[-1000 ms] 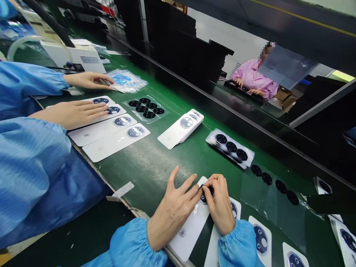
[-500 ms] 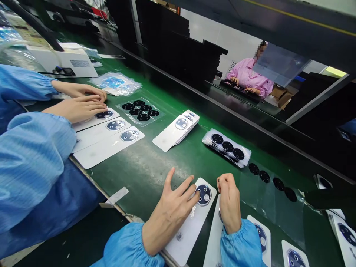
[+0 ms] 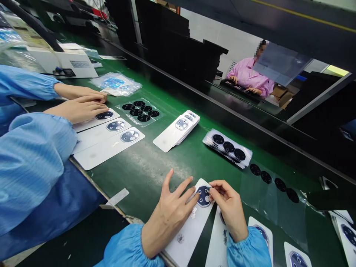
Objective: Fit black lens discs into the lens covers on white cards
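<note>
A white phone back cover [image 3: 187,231] lies on the green belt [image 3: 155,167] in front of me, with a dark round camera ring [image 3: 204,196] at its far end. My left hand [image 3: 170,213] rests flat on the cover, fingers spread, fingertips beside the ring. My right hand [image 3: 229,207] is curled, its thumb and forefinger pinched at the ring's right edge. What they pinch is too small to make out. A second white cover [image 3: 218,243] lies under my right wrist.
A co-worker's two hands [image 3: 79,105] press on white covers [image 3: 107,142] at the left. A sheet of black discs [image 3: 140,110], a stack of covers [image 3: 178,129], a stack of disc strips [image 3: 228,147] and a clear film [image 3: 274,183] lie beyond. A person in pink [image 3: 250,78] sits far back.
My right hand, lifted clear to the right half a second ago, has come back to the camera ring's edge. My left hand has stayed flat on the cover.
</note>
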Available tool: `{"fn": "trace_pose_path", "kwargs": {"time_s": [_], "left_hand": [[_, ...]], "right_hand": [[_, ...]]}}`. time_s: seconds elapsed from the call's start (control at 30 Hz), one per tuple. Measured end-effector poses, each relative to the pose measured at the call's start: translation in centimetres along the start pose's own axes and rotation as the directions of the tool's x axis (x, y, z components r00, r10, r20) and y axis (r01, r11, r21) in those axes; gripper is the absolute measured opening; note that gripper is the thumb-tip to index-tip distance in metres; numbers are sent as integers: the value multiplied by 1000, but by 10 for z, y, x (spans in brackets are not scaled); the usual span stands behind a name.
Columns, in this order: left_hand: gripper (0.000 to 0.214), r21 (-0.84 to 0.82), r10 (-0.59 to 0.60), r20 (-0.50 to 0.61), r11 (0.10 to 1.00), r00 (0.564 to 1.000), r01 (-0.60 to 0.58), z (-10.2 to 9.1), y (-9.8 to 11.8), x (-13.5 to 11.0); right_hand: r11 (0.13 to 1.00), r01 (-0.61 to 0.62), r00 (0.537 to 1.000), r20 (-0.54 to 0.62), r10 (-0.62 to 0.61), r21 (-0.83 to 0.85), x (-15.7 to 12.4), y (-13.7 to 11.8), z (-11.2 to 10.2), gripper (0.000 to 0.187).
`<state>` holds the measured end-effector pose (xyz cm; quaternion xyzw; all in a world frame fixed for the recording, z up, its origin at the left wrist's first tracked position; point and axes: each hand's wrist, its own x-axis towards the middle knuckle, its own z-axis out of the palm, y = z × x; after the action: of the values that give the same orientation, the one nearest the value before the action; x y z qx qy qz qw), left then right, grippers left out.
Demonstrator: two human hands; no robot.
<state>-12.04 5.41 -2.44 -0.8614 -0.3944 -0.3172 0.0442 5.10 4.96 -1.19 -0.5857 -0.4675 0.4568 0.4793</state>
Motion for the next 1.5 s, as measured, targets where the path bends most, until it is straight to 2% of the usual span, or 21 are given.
{"fn": "trace_pose_path", "kwargs": {"time_s": [0.27, 0.47, 0.7, 0.83, 0.97, 1.1, 1.23, 1.37, 1.43, 1.5], "left_hand": [[20, -1, -4, 15, 1000, 1000, 4, 1, -1, -1], [20, 12, 13, 0, 1000, 1000, -13, 3, -3, 0], [17, 47, 33, 19, 998, 999, -34, 6, -3, -2], [19, 38, 33, 26, 999, 999, -34, 6, -3, -3], [20, 39, 29, 22, 999, 999, -30, 6, -3, -3], [20, 44, 37, 32, 998, 999, -38, 6, -3, -3], [23, 57, 49, 31, 997, 998, -50, 7, -2, -4], [24, 61, 67, 24, 996, 997, -68, 7, -2, -4], [24, 55, 68, 23, 996, 997, -69, 6, -3, -3], [24, 49, 58, 42, 997, 997, -60, 6, -3, -3]], "right_hand": [[999, -36, 999, 0, 36, 32, 4, -2, -1, 27], [990, 43, 997, 71, -33, -135, 2, -2, 0, 21], [919, 144, 988, 101, -115, -366, 0, -6, 3, 12], [879, 190, 981, 129, -147, -437, -1, -5, 4, 9], [857, 247, 965, 194, -176, -452, -2, -4, 5, 15], [825, 273, 959, 205, -195, -495, -4, -7, 6, 17], [761, 337, 940, 240, -242, -554, -7, -8, 12, 19], [638, 401, 916, 260, -307, -657, -4, -4, 18, 21], [652, 380, 924, 249, -289, -656, 1, -3, 19, 20], [733, 321, 947, 204, -247, -600, 7, -4, 16, 17]]}}
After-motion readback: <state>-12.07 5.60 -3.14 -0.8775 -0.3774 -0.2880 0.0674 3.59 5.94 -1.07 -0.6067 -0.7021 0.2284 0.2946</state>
